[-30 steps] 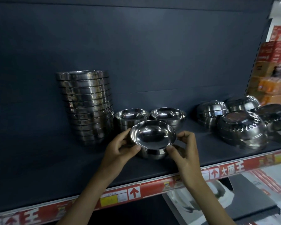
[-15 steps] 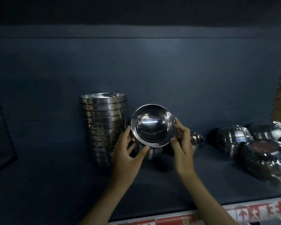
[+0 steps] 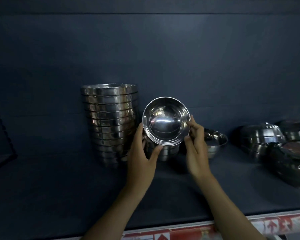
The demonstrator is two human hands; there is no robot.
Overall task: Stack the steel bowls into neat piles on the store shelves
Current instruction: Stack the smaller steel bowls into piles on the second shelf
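Round mirror-bright steel bowl (image 3: 166, 121) tilted between both hands.

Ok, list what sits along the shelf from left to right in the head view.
Tall stack of bowls, left hand, held bowl, right hand, upright bowl, upturned bowls.

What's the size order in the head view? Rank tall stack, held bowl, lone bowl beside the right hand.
1. tall stack.
2. held bowl, though nearer the camera.
3. lone bowl, partly hidden by the right hand; true size versus the held bowl unsure.
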